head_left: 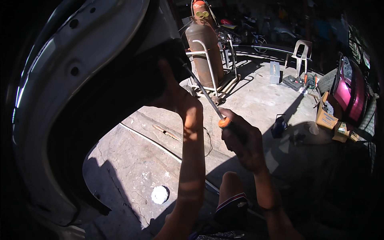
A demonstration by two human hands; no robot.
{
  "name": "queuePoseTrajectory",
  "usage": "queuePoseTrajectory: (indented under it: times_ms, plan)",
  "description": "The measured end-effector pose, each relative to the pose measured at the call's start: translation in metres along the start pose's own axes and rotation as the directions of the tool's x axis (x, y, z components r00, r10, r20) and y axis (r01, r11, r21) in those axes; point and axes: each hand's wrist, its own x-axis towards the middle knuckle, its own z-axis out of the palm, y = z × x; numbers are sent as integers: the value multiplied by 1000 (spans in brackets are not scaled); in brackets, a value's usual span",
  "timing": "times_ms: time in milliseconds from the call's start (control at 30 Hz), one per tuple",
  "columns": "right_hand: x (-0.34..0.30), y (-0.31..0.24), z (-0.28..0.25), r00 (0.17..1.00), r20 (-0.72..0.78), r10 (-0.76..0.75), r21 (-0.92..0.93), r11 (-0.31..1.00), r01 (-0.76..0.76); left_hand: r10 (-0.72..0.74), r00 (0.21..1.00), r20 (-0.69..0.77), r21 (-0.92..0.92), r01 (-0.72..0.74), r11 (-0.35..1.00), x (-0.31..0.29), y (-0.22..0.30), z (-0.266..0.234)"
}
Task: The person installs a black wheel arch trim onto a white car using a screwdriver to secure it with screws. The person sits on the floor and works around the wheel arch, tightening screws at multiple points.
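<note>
A grey-white curved vehicle body panel (44, 86) arches over the left side, with a black liner (100, 82) along its inner edge. My left hand (176, 94) is raised against the black liner, fingers spread and partly lost in shadow. In my right hand (245, 140) is a screwdriver (209, 98) with an orange-collared handle; my fingers wrap round that handle. Its long shaft slants up and left to the dark liner's edge, just right of my left hand. Shadow hides whether the tip touches a fastener.
A brown gas cylinder (198, 56) stands in a white-framed cart ahead. On the concrete floor (236, 120) lie a pale rod (152, 143) and a round white object (160, 195). Right are a plastic chair (300, 54), grey box (274, 73), cardboard box (325, 117) and magenta car part (343, 90).
</note>
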Motion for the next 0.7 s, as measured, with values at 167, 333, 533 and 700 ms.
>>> queuePoseTrajectory:
  times_ms: [167, 333, 533, 700]
  plan:
    - [3, 14, 0, 996, -42, 81, 37, 996, -79, 94, 992, -82, 188, -77, 979, -1, -2, -6]
    - [11, 28, 4, 1000, 10, 13, -6, 1000, -13, 212, 904, 372, 757, -428, 494, 18, -17, -53]
    - [38, 54, 21, 991, -50, -126, -45, 991, 124, 457, 740, 493, 636, -665, 391, 22, -32, -43]
    - [52, 88, 42, 996, -13, -86, 94, 992, 86, 301, 899, 319, 646, -438, 625, 31, -11, -35]
